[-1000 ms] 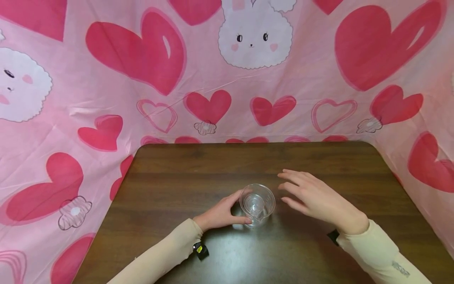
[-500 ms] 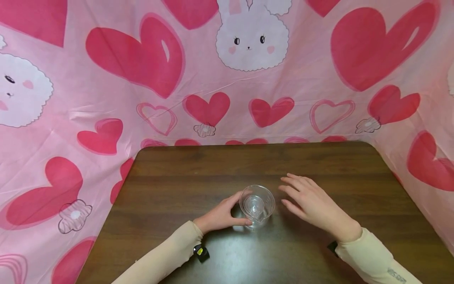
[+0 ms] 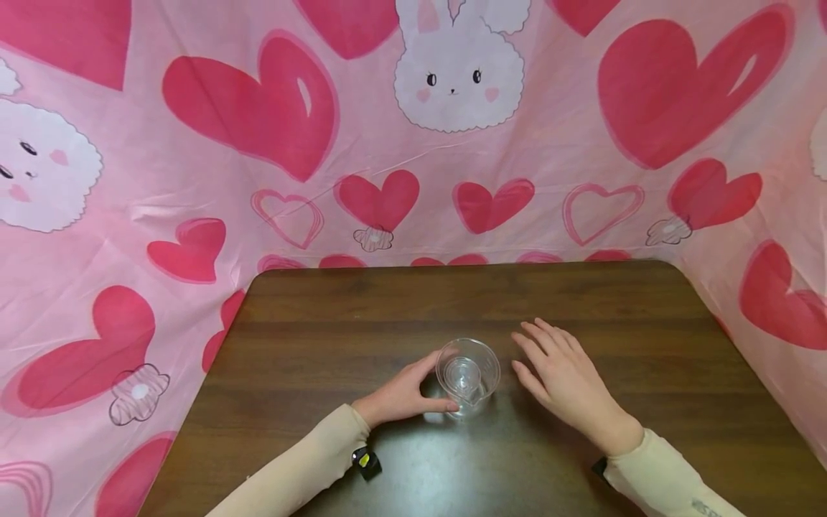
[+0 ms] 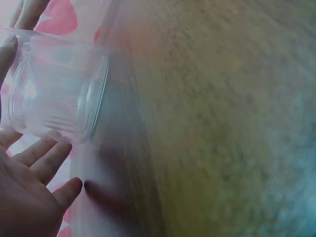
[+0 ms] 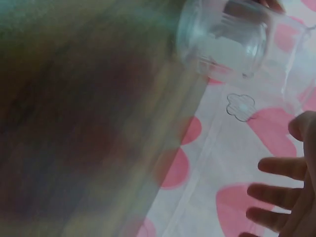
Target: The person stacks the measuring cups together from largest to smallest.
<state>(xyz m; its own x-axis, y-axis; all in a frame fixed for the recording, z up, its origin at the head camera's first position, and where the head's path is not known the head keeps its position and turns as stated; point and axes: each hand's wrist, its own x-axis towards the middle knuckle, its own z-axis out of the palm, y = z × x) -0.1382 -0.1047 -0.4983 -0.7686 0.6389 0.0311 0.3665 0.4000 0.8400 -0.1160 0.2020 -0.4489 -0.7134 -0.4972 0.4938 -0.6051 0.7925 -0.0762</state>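
Observation:
On the wooden table stands a clear beaker (image 3: 484, 388), upright, with its pouring lip toward the near side. Round outlines show inside its wall; whether a smaller clear vessel sits within, I cannot tell. My left hand (image 3: 403, 391) holds the beaker from the left, thumb in front and fingers behind. In the left wrist view, fingertips meet the wall of the beaker (image 4: 54, 94). To the right, a short gap away, my right hand (image 3: 568, 380) hovers with spread fingers and holds nothing. The right wrist view shows its fingers (image 5: 276, 195) apart from the beaker (image 5: 232, 44).
The brown table (image 3: 310, 309) has rounded far corners. A pink cloth (image 3: 362, 143) with hearts and rabbit faces hangs behind it and at both sides. Black wrist devices are strapped at both cuffs, the left one (image 3: 367, 462) showing a yellow mark.
My right hand has drawn slightly back to the right and turned its fingers further upward in the view. My left hand and the beaker have stayed in place.

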